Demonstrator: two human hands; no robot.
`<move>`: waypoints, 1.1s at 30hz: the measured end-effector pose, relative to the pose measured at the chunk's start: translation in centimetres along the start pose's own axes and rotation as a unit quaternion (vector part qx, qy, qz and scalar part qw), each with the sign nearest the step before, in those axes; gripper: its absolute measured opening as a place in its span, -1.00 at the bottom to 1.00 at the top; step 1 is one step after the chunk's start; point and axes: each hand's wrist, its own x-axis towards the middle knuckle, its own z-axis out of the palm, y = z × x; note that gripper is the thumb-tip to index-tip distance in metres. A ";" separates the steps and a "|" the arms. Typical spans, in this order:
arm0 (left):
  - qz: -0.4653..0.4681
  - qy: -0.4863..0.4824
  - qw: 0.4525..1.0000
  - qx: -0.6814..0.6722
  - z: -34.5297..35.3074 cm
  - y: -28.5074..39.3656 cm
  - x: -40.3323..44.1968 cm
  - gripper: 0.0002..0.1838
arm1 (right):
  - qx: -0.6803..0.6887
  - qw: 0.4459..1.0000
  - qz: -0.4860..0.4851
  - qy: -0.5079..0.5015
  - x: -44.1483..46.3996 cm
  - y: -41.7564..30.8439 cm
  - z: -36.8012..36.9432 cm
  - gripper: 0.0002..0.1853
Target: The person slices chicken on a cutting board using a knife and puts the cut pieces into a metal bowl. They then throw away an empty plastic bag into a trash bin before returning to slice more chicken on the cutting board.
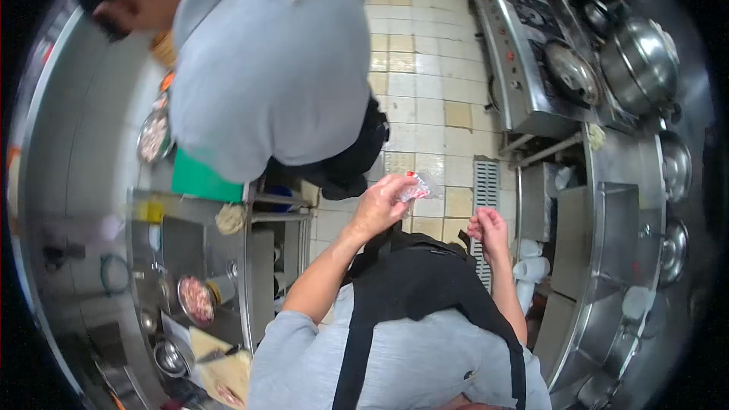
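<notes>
Packet in our left grip, above the tiled floor

Our left grip (382, 206) is closed on a small clear packet (420, 187) with red and white print, thumb and fingers pinching it so that most of it sticks out past the fingertips. We have the packet over the floor (427, 106), between the two counters. Our right grip (491, 231) is apart from it, fingers curled in; we cannot tell whether they meet or hold anything. It hangs above the drain grate (486, 182), which runs along the floor's right side.

Ahead of us on the left, a co-worker (273, 68) in a grey shirt stands at the left counter (245, 277), beside a green board (199, 179) at its aisle edge. Nearer to us along that edge lies a pale cloth (230, 219). Further back on the same counter we see a bowl (181, 305) of meat, then a steel bowl (170, 358) and a pale board (206, 343) with meat on it.

On our right, a stove (493, 23) carries a large steel pot (638, 64), past the far end of the right counter (596, 171).
</notes>
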 end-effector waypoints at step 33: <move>-0.268 0.182 0.932 -0.165 7.8 -15.0 41.0 -0.58 | 0.026 0.994 -0.048 0.099 35.3 -17.6 -17.9 -0.81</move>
